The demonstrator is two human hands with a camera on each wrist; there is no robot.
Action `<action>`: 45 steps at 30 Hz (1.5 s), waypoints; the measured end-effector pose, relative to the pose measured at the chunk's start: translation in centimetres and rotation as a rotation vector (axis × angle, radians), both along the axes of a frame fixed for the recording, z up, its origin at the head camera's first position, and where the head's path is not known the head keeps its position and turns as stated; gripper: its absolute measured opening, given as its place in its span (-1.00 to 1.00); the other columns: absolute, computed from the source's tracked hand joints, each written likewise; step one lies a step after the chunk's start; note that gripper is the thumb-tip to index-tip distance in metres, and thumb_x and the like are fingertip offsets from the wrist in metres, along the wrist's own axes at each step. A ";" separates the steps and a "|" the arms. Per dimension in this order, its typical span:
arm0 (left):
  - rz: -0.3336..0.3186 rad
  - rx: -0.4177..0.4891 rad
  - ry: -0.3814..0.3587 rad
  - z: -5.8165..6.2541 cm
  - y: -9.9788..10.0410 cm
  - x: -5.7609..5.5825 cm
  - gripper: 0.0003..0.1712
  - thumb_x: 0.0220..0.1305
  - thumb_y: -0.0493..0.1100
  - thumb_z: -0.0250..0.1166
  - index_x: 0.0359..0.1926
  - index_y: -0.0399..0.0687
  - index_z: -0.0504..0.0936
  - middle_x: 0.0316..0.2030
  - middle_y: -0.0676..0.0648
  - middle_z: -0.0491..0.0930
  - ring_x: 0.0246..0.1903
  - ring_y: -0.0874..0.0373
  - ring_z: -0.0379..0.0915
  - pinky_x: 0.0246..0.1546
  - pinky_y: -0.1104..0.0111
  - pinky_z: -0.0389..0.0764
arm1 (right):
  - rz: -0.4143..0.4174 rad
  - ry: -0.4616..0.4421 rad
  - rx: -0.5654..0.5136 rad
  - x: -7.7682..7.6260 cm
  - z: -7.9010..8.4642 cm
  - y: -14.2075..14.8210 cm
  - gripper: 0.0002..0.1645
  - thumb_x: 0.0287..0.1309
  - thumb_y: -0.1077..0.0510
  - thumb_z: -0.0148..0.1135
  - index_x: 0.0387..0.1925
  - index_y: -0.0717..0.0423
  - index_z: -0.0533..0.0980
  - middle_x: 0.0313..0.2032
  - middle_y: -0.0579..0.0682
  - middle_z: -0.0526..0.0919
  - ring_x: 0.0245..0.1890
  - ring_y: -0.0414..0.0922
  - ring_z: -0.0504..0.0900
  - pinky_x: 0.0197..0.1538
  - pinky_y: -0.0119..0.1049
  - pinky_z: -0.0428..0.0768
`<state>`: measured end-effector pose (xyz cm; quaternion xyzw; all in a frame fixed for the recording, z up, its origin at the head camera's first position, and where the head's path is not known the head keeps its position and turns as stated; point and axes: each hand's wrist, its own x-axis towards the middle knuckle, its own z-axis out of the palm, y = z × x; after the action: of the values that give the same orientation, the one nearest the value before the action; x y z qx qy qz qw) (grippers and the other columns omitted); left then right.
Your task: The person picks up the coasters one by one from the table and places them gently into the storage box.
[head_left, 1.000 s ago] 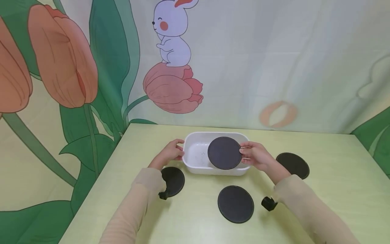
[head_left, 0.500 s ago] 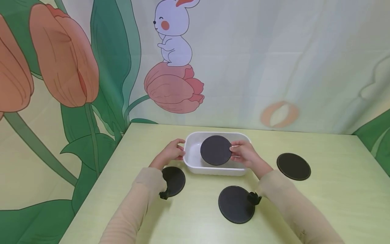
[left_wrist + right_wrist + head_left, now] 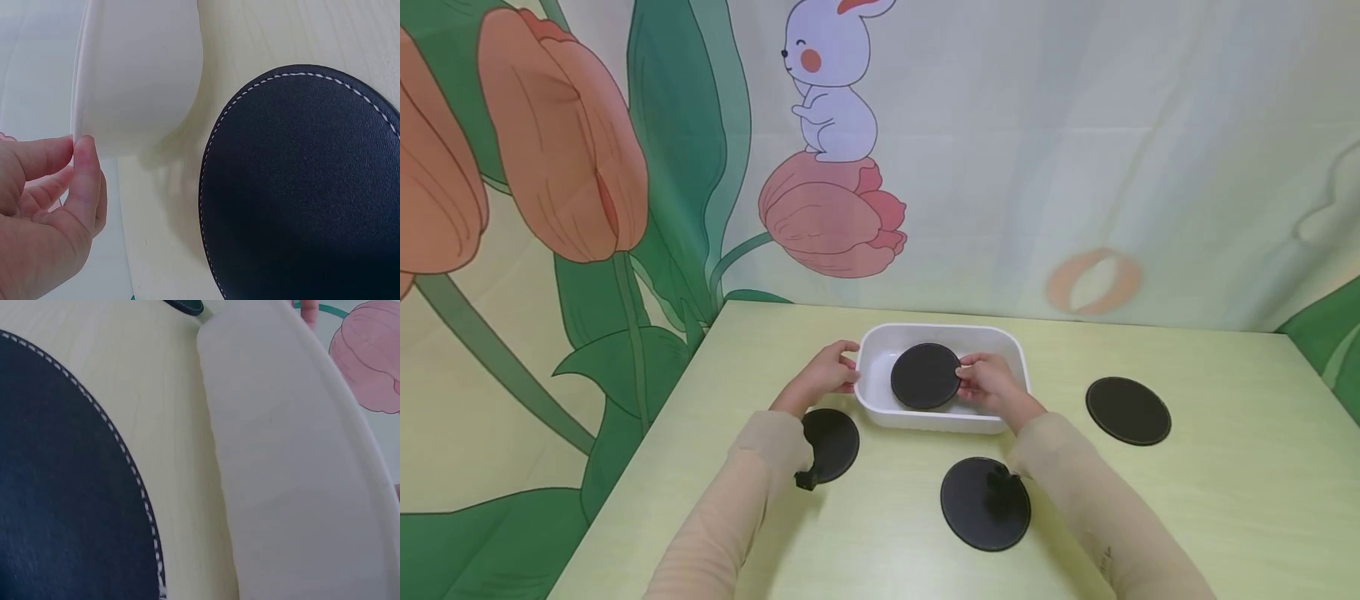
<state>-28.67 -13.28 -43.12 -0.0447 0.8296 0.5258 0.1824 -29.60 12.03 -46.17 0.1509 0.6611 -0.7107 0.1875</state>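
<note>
Tulips (image 3: 565, 142), large and orange with broad green leaves, fill the far left of a printed cloth backdrop (image 3: 985, 208) that rises behind the pale yellow-green counter (image 3: 880, 517). Next comes a beige left sleeve (image 3: 722, 500), reaching up to the left hand (image 3: 823, 371), which pinches the near end of a white tub's rim between thumb and fingertips, as the left wrist view shows. Under that forearm lies a round black left disc (image 3: 837, 446), flat on the counter and partly covered by the sleeve; white stitching runs around its edge. On the cloth above, a white rabbit (image 3: 838, 117) sits on a pink flower (image 3: 831, 217).

The white tub (image 3: 936, 422), oblong with rounded corners, stands upright on the counter toward the back edge. Over its inside, left of centre, is a black held disc (image 3: 923, 375); whether it touches the tub's floor cannot be told. The right hand (image 3: 988, 383) grips this disc by its right edge, thumb and fingers closed on it. Nearer the viewer, a front disc (image 3: 973, 517) lies flat, partly hidden by a small black device (image 3: 1000, 483) at the right sleeve (image 3: 1097, 500). Farthest right, another black disc (image 3: 1127, 410) lies flat, well apart from the tub.
</note>
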 end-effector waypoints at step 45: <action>-0.018 -0.028 -0.007 0.2 0.2 0.1 -0.44 0.15 -0.39 0.09 0.19 -0.12 0.21 -0.19 -0.17 0.34 -0.44 0.14 0.36 -0.40 0.46 0.54 | 0.479 0.190 0.319 5.6 6.4 3.4 -0.60 0.03 0.32 0.06 -0.05 0.34 0.28 -0.43 -0.01 0.40 -0.46 -0.14 0.43 -0.40 -0.30 0.54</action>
<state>-28.56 -13.13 -42.89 -0.0417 0.8367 0.5122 0.1895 -24.01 15.44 -39.78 -0.0489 0.7958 -0.5443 0.2610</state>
